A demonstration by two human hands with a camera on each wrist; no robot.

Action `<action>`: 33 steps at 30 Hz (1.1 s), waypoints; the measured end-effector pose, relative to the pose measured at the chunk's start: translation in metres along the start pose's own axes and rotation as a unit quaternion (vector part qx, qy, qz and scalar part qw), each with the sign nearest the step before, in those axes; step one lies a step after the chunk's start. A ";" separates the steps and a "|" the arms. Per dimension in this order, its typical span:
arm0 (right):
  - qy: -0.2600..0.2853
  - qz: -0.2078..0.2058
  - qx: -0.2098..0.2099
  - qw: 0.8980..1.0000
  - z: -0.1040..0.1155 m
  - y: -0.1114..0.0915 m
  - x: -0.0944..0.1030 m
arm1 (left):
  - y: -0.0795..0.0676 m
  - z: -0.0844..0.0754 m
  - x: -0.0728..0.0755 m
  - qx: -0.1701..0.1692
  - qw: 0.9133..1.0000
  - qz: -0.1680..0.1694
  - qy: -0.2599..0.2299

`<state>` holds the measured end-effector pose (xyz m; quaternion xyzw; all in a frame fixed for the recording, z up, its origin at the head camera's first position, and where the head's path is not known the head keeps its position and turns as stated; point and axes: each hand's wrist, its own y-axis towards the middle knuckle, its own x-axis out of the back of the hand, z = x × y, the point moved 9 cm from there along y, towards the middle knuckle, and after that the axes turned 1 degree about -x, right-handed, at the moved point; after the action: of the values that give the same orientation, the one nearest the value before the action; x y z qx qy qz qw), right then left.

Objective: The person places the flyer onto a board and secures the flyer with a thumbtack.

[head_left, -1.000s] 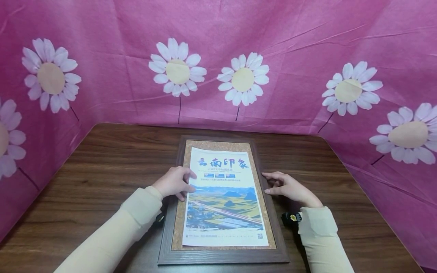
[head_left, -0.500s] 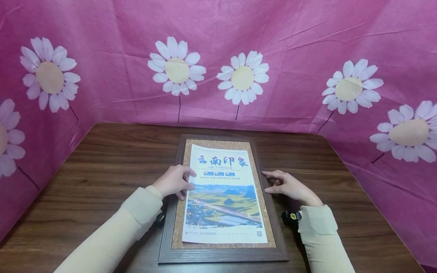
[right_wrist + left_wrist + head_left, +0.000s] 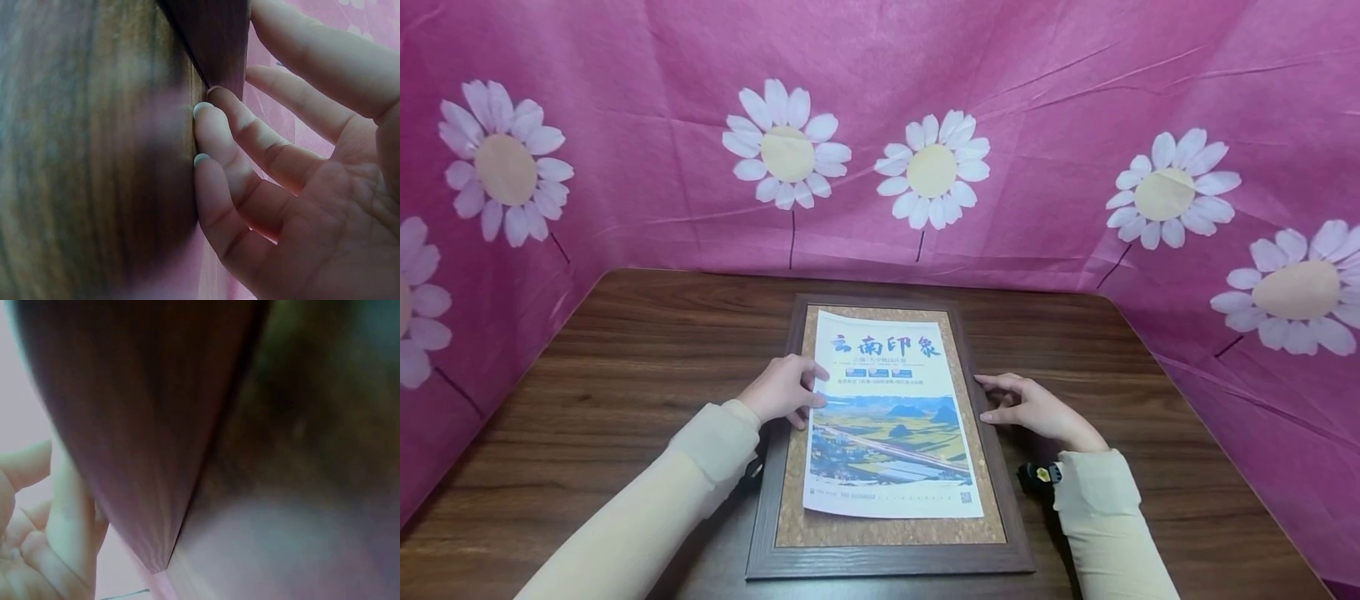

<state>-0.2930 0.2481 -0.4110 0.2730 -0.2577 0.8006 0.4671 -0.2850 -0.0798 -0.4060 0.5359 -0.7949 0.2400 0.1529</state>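
Note:
A printed poster [image 3: 891, 417] with a landscape picture and purple-blue Chinese lettering lies over a cork board [image 3: 910, 533] in a dark brown wooden frame [image 3: 891, 561]. My left hand [image 3: 784, 390] pinches the poster's left edge, thumb and index finger at its border. Seen from the left wrist, that hand [image 3: 53, 531] reaches over the frame's side [image 3: 137, 444]. On the other side, my right hand [image 3: 1033, 410] touches the frame's right edge with relaxed fingers. Up close in the right wrist view, its fingertips [image 3: 212, 125] lie along the frame's lower side, by the table.
The framed board rests on a dark wood-grain table [image 3: 625, 375]. Behind and around the table hangs a pink cloth [image 3: 1037, 67] printed with white daisies. A black wrist strap [image 3: 1041, 475] shows below the right hand.
The poster has slid up the board, away from me, along with my left hand, and slightly left. More cork shows below it. The right hand and the frame stay nearly still.

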 end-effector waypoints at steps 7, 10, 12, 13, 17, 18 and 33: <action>-0.001 0.001 -0.007 1.000 -0.002 0.000 0.000 | 0.003 0.000 0.002 0.003 1.000 -0.004 0.018; -0.003 -0.001 -0.010 1.000 -0.004 0.001 0.000 | 0.003 -0.001 0.003 -0.001 0.999 -0.010 0.052; -0.002 0.000 -0.007 1.000 -0.003 0.001 -0.001 | 0.003 -0.004 0.005 -0.008 0.995 -0.022 0.095; -0.002 0.001 -0.004 1.000 -0.003 0.001 -0.001 | 0.002 -0.005 0.006 -0.011 0.993 -0.028 0.118; 0.000 0.002 -0.001 1.000 -0.001 0.001 0.000 | 0.001 -0.009 0.010 -0.017 0.983 -0.044 0.179; 0.000 0.001 -0.003 1.000 -0.001 0.001 0.000 | 0.001 -0.008 0.010 -0.017 0.983 -0.042 0.180; -0.005 -0.006 -0.017 1.000 -0.002 0.000 0.001 | 0.001 0.007 0.026 -0.053 0.996 -0.042 0.053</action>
<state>-0.2939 0.2500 -0.4112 0.2709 -0.2721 0.7916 0.4754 -0.2959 -0.1030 -0.3989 0.5462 -0.7742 0.2192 0.2328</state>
